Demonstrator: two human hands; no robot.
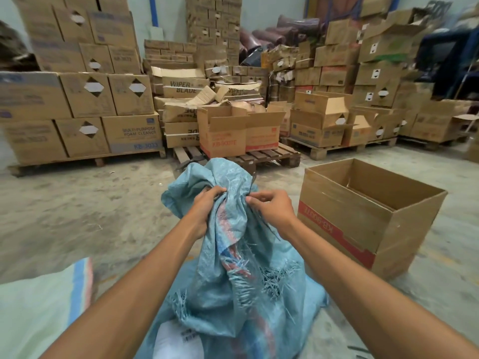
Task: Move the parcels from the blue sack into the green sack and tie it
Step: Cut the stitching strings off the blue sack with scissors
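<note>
1. Clearly, the step in hand looks like opening the gathered neck of the blue sack (233, 294), which stands on the floor (77, 203) directly in front of the person.
2. The left hand (207, 206) has its fingers curled round the bunched fabric just below the top. The right hand (274, 211) pinches at the same bunch from the other side. Whether a cord or knot sits between them is too small to tell.
3. To do this well, I would let the left hand act as the anchor, gripping below the gather so the neck stays upright. The right fingertips can then work the closure loose.
4. The woven fabric is frayed and torn lower down, with loose strands hanging. Pulling should therefore be gentle and along the neck, not sideways, or the tear may widen.
5. A white parcel (173, 340) shows through the torn part near the bottom, so the load appears to be inside, and none of the transfer seems done.
6. The green sack (39, 314) lies at the lower left, just beside the blue one. Its mouth is not visible, so it will probably need finding and spreading open before parcels go across.
7. An open cardboard box (363, 229) stands to the right, apart from both sacks, and plays no clear part.
</note>
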